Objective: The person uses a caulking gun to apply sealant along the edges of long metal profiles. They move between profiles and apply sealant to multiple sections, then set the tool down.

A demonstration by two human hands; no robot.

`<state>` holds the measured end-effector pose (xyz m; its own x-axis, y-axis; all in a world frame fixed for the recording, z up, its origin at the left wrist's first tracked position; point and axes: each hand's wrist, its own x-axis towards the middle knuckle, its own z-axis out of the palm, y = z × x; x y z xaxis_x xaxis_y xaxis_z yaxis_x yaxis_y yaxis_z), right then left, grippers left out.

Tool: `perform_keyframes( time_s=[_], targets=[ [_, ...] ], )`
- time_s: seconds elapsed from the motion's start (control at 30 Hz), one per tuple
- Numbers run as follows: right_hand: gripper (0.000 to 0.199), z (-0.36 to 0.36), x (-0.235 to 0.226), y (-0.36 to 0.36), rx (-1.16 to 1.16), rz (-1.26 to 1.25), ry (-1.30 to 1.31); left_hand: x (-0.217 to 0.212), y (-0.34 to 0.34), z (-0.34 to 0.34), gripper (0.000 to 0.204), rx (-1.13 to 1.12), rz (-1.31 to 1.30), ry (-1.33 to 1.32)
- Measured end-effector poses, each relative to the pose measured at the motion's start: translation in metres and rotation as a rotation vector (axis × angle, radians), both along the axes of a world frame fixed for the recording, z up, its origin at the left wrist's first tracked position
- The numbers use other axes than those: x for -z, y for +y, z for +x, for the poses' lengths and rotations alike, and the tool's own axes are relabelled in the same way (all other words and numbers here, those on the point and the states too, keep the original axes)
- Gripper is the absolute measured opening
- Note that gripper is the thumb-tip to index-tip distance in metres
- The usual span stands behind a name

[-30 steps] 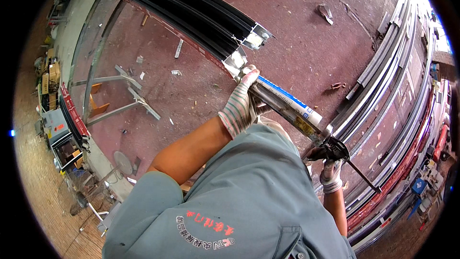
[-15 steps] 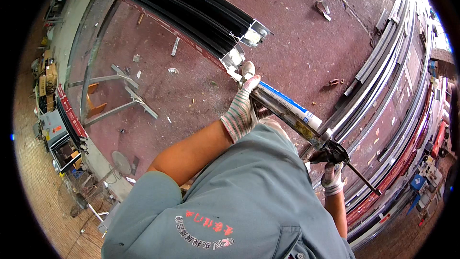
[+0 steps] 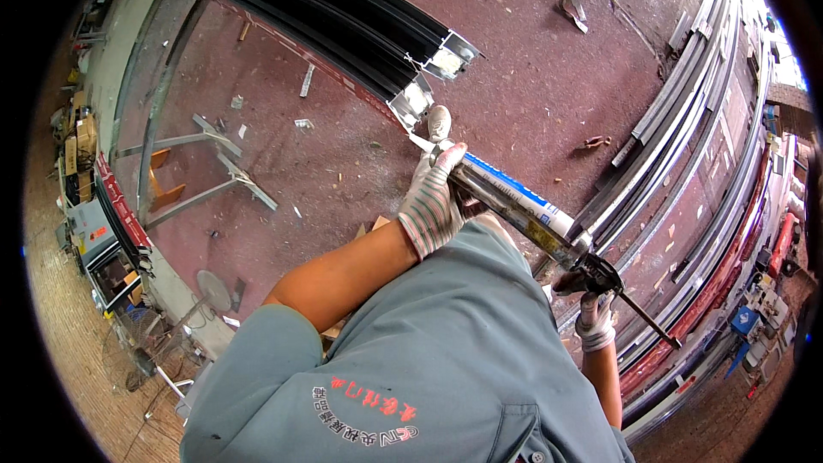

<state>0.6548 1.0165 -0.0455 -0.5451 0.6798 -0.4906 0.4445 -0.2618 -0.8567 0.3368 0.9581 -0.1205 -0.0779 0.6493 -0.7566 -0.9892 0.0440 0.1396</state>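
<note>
Reddish-brown workshop floor (image 3: 531,77), littered with small scraps, is seen beneath long black metal profiles (image 3: 343,17) whose cut ends face the person. More profiles are stacked along the right side (image 3: 686,146). A caulking gun (image 3: 523,210) is held slantwise, its nozzle pointed at the nearest profile end (image 3: 411,103). The barrel's front is gripped by the gloved left hand (image 3: 433,201), fingers wrapped fully round it. The handle at the rear is clasped by the gloved right hand (image 3: 591,313).
</note>
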Motion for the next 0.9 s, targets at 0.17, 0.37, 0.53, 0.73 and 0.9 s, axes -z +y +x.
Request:
perform_keyframes(
  time_s=[0.17,0.37,0.53,0.73,0.9],
  targets=[
    [0.083,0.007,0.001,0.0,-0.003,-0.011,-0.023,0.007,0.0,0.006,0.025,0.051,-0.006,0.041],
    [0.083,0.009,-0.003,0.003,-0.021,-0.044,-0.035,0.004,0.001,0.011,0.029,0.066,-0.052,0.037],
    [0.085,0.008,-0.008,0.003,0.019,0.027,-0.009,-0.004,0.006,0.005,0.032,0.058,0.011,0.079],
    [0.088,0.001,0.007,0.018,-0.078,0.195,0.061,-0.029,0.018,-0.017,0.034,-0.01,0.013,0.109],
    [0.089,-0.013,0.008,0.018,-0.025,0.148,0.093,-0.033,0.016,-0.023,0.027,-0.018,-0.022,0.084]
  ],
)
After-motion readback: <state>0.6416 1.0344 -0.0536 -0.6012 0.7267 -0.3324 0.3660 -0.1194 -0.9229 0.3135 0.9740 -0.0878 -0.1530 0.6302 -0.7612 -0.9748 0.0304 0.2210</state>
